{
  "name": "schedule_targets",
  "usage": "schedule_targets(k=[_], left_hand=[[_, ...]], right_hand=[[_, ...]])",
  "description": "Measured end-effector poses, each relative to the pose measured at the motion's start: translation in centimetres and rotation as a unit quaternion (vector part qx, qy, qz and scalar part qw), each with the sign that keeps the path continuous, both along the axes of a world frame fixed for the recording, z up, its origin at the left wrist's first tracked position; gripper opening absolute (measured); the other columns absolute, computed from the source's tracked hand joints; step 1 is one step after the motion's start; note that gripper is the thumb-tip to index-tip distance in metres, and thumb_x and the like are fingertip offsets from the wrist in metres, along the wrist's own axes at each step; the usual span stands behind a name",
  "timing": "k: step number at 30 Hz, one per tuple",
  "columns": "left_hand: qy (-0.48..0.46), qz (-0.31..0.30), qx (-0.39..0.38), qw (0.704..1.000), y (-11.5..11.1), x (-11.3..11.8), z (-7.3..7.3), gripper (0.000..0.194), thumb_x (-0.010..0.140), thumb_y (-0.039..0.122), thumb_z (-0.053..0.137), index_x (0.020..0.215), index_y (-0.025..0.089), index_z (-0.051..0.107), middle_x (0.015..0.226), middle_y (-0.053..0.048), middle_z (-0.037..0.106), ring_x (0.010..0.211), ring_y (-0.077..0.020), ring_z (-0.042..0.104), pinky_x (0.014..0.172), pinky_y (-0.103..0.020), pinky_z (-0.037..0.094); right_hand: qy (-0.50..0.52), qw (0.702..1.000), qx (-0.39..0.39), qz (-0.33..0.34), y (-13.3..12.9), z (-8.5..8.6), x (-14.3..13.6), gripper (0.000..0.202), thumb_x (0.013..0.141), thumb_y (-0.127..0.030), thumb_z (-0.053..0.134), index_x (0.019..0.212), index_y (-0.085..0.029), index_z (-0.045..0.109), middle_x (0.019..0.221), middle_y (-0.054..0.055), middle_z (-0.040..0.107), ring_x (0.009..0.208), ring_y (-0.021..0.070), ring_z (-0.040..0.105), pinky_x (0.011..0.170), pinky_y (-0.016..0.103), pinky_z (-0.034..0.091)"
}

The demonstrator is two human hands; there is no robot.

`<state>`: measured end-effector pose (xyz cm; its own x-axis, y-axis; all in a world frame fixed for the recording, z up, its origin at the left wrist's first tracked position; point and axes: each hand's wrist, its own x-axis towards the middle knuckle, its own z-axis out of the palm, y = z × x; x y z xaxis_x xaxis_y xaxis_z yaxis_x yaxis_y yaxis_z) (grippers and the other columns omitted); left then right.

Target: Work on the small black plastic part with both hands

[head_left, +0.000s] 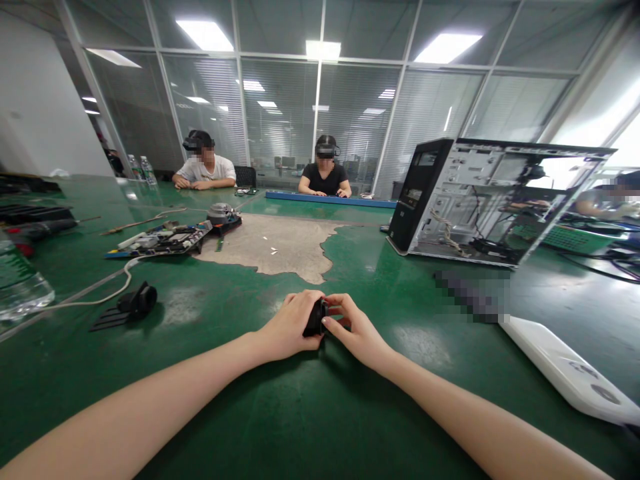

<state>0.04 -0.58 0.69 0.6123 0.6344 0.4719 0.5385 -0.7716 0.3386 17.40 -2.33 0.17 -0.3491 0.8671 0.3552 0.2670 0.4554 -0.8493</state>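
Clear bottle point(23, 283), one, at the left edge, upright, partly out of view. Black slatted piece point(135, 301) with a round raised end, one, lying on the green table point(210, 407), with a pale cable point(117, 291) running just behind it. Circuit board point(167, 240), one, populated with parts, lying farther back; beside its right end, a dark-based unit point(223, 217) with a silver-grey top. Person in a white shirt point(217, 172), seated across the table, forearms on its surface. Bare patch point(280, 247), greyish and ragged-edged, in the green table covering. Left hand point(291, 325), curled over the black part point(315, 320) from the left, fingers over its top and thumb low along its near side; opened only as far as the part's bulk requires, grip closed on it. Black part, compact, its details mostly hidden by fingers, at front centre between both hands, close above the table; whether it touches the surface cannot be told. Right hand point(357, 331), thumb and fingertips gathered at the part's right edge in a partly open pinch, touching it. Person in a black shirt point(326, 179), seated behind a long blue bar point(333, 199). Computer case point(425, 203), open-sided, standing on the table. White oblong device point(563, 365), lying flat. Green basket point(575, 239), far right, near dark cables point(607, 267).
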Motion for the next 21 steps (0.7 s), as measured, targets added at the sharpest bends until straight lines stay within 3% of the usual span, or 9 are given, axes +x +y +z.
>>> schedule_targets(k=[21], left_hand=[[0.009, 0.005, 0.005, 1.000, -0.05, -0.04, -0.03, 0.055, 0.065, 0.021, 0.059, 0.113, 0.021, 0.031, 0.109, -0.006, 0.048, 0.102, -0.0232, 0.046, 0.088, -0.039, 0.033]], right_hand=[[-0.001, 1.000, 0.006, 0.008, 0.03, 0.13, 0.03, 0.018, 0.082, -0.022, 0.049, 0.099, -0.021, 0.046, 0.099, 0.004, 0.053, 0.096, 0.0160, 0.055, 0.074, 0.029, 0.049]])
